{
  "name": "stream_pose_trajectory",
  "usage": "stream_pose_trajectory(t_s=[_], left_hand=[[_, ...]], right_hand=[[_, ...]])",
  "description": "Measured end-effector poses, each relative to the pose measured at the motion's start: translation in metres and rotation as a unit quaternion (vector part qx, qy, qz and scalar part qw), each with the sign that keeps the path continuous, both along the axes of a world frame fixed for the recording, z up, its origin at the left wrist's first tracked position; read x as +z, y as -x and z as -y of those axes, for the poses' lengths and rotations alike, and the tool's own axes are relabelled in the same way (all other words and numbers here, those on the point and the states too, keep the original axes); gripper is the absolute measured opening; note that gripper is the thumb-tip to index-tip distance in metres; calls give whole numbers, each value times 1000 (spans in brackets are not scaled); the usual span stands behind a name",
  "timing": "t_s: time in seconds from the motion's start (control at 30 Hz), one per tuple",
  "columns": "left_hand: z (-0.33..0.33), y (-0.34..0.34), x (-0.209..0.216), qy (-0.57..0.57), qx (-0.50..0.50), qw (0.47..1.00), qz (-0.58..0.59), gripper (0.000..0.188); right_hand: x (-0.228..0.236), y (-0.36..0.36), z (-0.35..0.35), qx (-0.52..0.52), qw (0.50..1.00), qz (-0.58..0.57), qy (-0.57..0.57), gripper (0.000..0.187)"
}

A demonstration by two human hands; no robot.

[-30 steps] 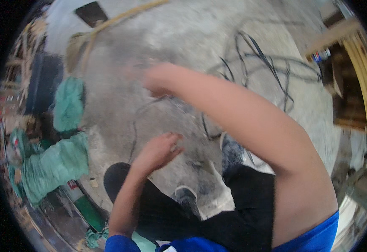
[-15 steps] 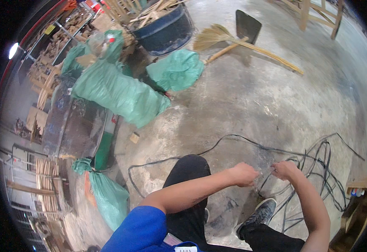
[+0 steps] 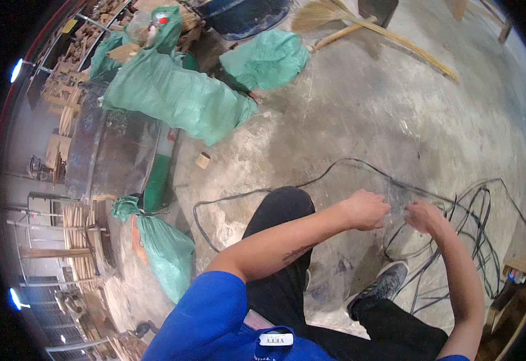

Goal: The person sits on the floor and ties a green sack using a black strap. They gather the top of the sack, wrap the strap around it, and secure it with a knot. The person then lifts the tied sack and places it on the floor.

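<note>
My left hand [image 3: 366, 210] is held out over the floor ahead of my knees, its fingers curled in. Just to its right, across a small gap, my right hand [image 3: 423, 217] has its fingers bent toward it, slightly blurred. Whatever the fingers may hold is too small to make out. Below both hands a black cable [image 3: 484, 212] lies on the concrete, bunched in loose loops at the right. One strand runs left past my bent knee and curves back near a green sack.
Several green woven sacks [image 3: 181, 99] lie at the left beside a dark metal drum [image 3: 118, 147]. A straw broom [image 3: 407, 48] rests at the far side near a dark dustpan [image 3: 378, 9]. A small wooden block [image 3: 202, 160] is on the floor; a wooden frame [image 3: 525, 266] stands at right.
My view has tilted, so the floor things appear higher. My hands stay close together, the gap between them slightly wider. The right hand's fingers have shifted a little.
</note>
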State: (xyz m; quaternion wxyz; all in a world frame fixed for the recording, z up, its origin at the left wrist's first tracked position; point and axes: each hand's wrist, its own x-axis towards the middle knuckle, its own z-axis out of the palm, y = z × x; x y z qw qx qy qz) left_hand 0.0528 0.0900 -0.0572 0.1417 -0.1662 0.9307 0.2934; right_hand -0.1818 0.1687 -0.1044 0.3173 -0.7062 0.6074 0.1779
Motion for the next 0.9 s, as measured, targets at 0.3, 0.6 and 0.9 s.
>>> stream_pose_trajectory(t_s=[0.3,0.6,0.9], left_hand=[[123,-69,29,135,214,968,5,35],[276,-178,-101,199,368,880,224,44],[385,-125,-132,225,415,877,88,53]], right_hand=[[-8,-28,73,74,987,-100,99,87],[-112,-140,106,-162,978,-98,85,78],[-151,-144,95,-208,968,-77,116,65]])
